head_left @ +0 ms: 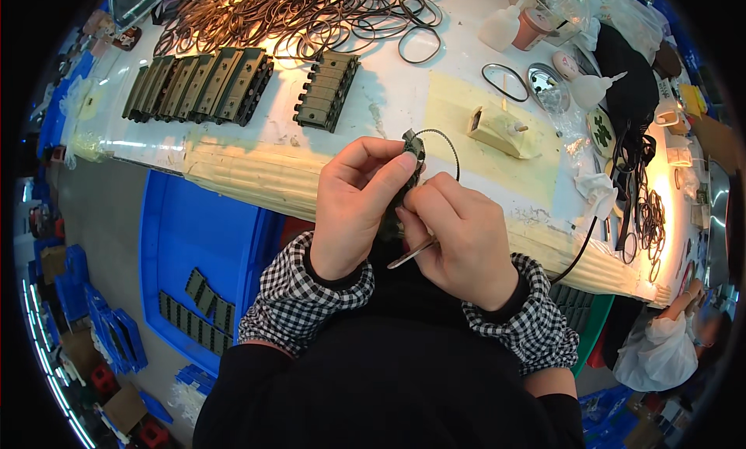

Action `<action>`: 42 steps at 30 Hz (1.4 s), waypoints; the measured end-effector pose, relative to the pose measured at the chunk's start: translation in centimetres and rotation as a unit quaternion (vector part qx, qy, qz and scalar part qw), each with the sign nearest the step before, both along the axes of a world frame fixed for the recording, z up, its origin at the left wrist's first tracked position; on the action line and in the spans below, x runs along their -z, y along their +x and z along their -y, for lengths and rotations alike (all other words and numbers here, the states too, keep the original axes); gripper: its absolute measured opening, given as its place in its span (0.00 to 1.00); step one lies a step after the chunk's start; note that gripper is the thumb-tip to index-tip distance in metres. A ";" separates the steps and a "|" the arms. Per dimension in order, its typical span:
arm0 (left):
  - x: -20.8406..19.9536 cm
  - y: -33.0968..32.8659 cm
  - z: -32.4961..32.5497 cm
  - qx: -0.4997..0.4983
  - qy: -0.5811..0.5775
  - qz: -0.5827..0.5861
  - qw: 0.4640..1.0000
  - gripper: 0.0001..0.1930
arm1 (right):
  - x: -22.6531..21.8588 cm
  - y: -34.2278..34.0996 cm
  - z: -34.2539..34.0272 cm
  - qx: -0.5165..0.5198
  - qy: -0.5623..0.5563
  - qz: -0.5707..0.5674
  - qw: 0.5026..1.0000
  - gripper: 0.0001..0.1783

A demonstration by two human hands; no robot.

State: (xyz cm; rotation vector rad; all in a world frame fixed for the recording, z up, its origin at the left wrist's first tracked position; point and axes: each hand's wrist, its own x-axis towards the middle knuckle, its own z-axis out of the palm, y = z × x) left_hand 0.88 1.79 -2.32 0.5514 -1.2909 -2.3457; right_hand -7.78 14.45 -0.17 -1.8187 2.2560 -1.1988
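My left hand (pixel 353 196) is closed, pinching a dark olive plastic part (pixel 413 144) between thumb and fingertips above the table's front edge. A thin dark ribbed band (pixel 455 155) arcs from the part's top down toward my right hand (pixel 458 231). That hand is closed too, its fingertips pressed against the lower side of the part. A slim metal tool (pixel 412 255) sticks out of its grip toward the lower left; I cannot make out its full shape. My fingers hide much of the part and where the band meets it.
On the table stand a row of olive segmented pieces (pixel 198 87) and a separate olive block (pixel 326 90). Behind them lies a heap of dark rubber loops (pixel 311 17). A beige block with a peg (pixel 503 130) and a squeeze bottle (pixel 594 87) are rightward. Below left is a blue bin (pixel 198 220).
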 end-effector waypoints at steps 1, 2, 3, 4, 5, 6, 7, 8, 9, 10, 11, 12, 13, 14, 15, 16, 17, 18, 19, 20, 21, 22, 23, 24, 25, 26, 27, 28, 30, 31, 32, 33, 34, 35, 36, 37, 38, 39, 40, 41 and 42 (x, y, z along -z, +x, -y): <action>0.0 0.1 0.0 0.001 -0.001 0.004 1.000 0.07 | -0.2 -0.1 0.0 -0.016 0.015 -0.004 1.000 0.11; 0.1 0.1 0.0 0.006 -0.006 0.010 1.000 0.07 | -0.4 -0.4 -0.1 -0.033 0.030 -0.008 0.999 0.11; 0.1 0.1 0.1 0.011 -0.012 0.016 1.000 0.07 | -0.5 -0.6 -0.1 -0.050 0.045 -0.012 0.998 0.12; 0.1 0.1 0.1 0.016 -0.017 0.022 0.999 0.07 | -0.8 -0.7 -0.1 -0.058 0.049 -0.017 0.997 0.12; 0.0 0.1 0.2 0.018 -0.011 0.026 0.999 0.07 | -1.1 -0.9 0.0 -0.066 0.052 -0.024 0.996 0.13; -0.1 0.1 0.2 0.020 -0.006 0.030 0.999 0.07 | -1.2 -1.0 0.0 -0.074 0.055 -0.031 0.995 0.14; -0.2 0.2 0.3 0.022 0.000 0.034 0.999 0.07 | -1.3 -1.0 -0.1 -0.078 0.058 -0.039 0.995 0.14; -0.3 0.2 0.4 0.030 0.009 0.030 0.999 0.07 | -1.3 -1.1 -0.2 -0.081 0.061 -0.047 0.994 0.14; -0.5 0.3 0.5 0.037 0.017 0.025 0.999 0.07 | -1.4 -1.2 -0.2 -0.085 0.064 -0.055 0.993 0.15; -0.5 0.3 0.6 0.044 0.025 0.021 0.998 0.07 | -1.5 -1.3 -0.3 -0.088 0.077 -0.067 0.991 0.14; -0.5 0.3 0.6 0.043 0.034 0.018 0.998 0.07 | -1.6 -1.4 -0.5 -0.091 0.092 -0.080 0.988 0.14; -0.4 0.2 0.5 0.041 0.042 0.016 0.998 0.08 | -1.6 -1.4 -0.6 -0.094 0.106 -0.093 0.986 0.14; -0.4 0.2 0.5 0.039 0.051 0.013 0.998 0.08 | -1.6 -1.5 -0.7 -0.083 0.082 -0.070 0.991 0.13; -0.6 0.1 0.6 0.050 0.056 0.005 0.997 0.08 | -1.6 -1.6 -0.9 -0.071 0.058 -0.048 0.995 0.13; -0.9 0.1 0.7 0.060 0.061 -0.002 0.996 0.08 | -1.6 -1.7 -1.0 -0.060 0.034 -0.027 0.997 0.13; -1.1 0.1 0.8 0.071 0.066 -0.010 0.995 0.08 | -1.8 -1.9 -1.0 -0.007 -0.013 -0.016 1.000 0.13; -0.8 0.3 0.8 0.082 0.053 -0.024 0.995 0.07 | -2.2 -2.1 -0.9 0.043 -0.058 -0.003 0.997 0.13; -0.7 0.4 0.9 0.095 0.044 -0.030 0.994 0.07 | -2.5 -2.4 -0.7 0.094 -0.104 0.009 0.990 0.14; -0.9 0.5 0.9 0.107 0.035 -0.036 0.993 0.07 | -2.7 -2.8 -0.6 0.074 -0.095 0.044 0.992 0.15; -1.1 0.5 1.1 0.121 0.025 -0.043 0.991 0.07 | -2.8 -3.2 -0.4 0.057 -0.085 0.079 0.992 0.15; -1.1 0.5 1.3 0.149 0.043 -0.044 0.987 0.07 | -2.7 -3.5 -0.6 0.036 -0.063 0.097 0.993 0.14; -1.1 0.5 1.2 0.149 0.032 -0.041 0.988 0.07 | -2.6 -3.5 -0.6 0.031 -0.052 0.108 0.992 0.13; -1.1 0.5 1.2 0.145 0.021 -0.037 0.989 0.07 | -2.7 -3.6 -0.6 0.025 -0.041 0.120 0.992 0.12; -1.1 0.6 1.1 0.140 0.010 -0.034 0.990 0.07 | -2.7 -3.7 -0.6 0.021 -0.030 0.131 0.991 0.10; -0.9 0.6 1.0 0.143 0.003 -0.029 0.989 0.07 | -2.7 -3.7 -0.7 0.026 -0.024 0.134 0.990 0.10; -0.7 0.6 1.1 0.146 -0.004 -0.022 0.989 0.07 | -2.6 -3.7 -0.7 0.032 -0.020 0.139 0.990 0.09; -0.6 0.6 1.1 0.150 -0.011 -0.015 0.989 0.07 | -2.4 -3.8 -0.6 0.028 -0.024 0.123 0.992 0.08; -0.6 0.7 1.1 0.149 -0.011 -0.011 0.989 0.07 | -2.2 -3.9 -0.5 0.024 -0.029 0.107 0.993 0.07; -0.6 0.7 1.1 0.150 -0.010 -0.004 0.989 0.06 | -1.7 -4.1 -0.3 0.014 -0.035 0.082 0.996 0.07; -0.5 0.8 1.2 0.146 -0.008 -0.004 0.989 0.07 | -1.4 -4.1 -0.2 0.008 -0.037 0.074 0.997 0.07; -0.3 0.8 1.2 0.144 -0.005 -0.007 0.990 0.07 | -1.3 -4.2 -0.2 0.003 -0.039 0.062 0.997 0.07; -0.3 0.8 1.2 0.142 -0.002 -0.009 0.990 0.07 | -1.0 -4.2 -0.2 -0.003 -0.039 0.044 0.998 0.07; -0.3 0.8 1.3 0.150 0.002 -0.009 0.989 0.07 | -0.8 -4.3 -0.3 -0.010 -0.039 0.027 0.999 0.07; -0.4 0.8 1.3 0.154 0.004 -0.007 0.988 0.07 | -0.5 -4.4 -0.4 -0.020 -0.041 0.011 0.999 0.07; -0.5 0.9 1.4 0.158 0.007 -0.004 0.987 0.07 | -0.4 -4.5 -0.4 -0.022 -0.041 0.004 0.999 0.08; -0.7 0.8 1.4 0.160 0.006 -0.002 0.987 0.07 | -0.3 -4.6 -0.5 -0.023 -0.042 -0.003 0.999 0.08; -0.7 0.8 1.5 0.163 0.005 0.001 0.987 0.07 | -0.2 -4.6 -0.6 -0.024 -0.042 -0.009 0.999 0.08; -0.8 0.7 1.5 0.166 0.005 0.004 0.986 0.07 | -0.2 -4.6 -0.6 -0.025 -0.046 0.004 0.999 0.08; -0.8 0.8 1.5 0.167 -0.002 0.004 0.986 0.07 | -0.4 -4.4 -0.6 -0.024 -0.051 0.017 0.998 0.08; -0.8 0.9 1.5 0.168 -0.008 0.004 0.986 0.07 | -0.5 -4.3 -0.7 -0.024 -0.055 0.031 0.998 0.08; -0.8 0.9 1.5 0.169 -0.014 0.004 0.985 0.07 | -0.6 -4.2 -0.8 -0.026 -0.055 0.046 0.997 0.08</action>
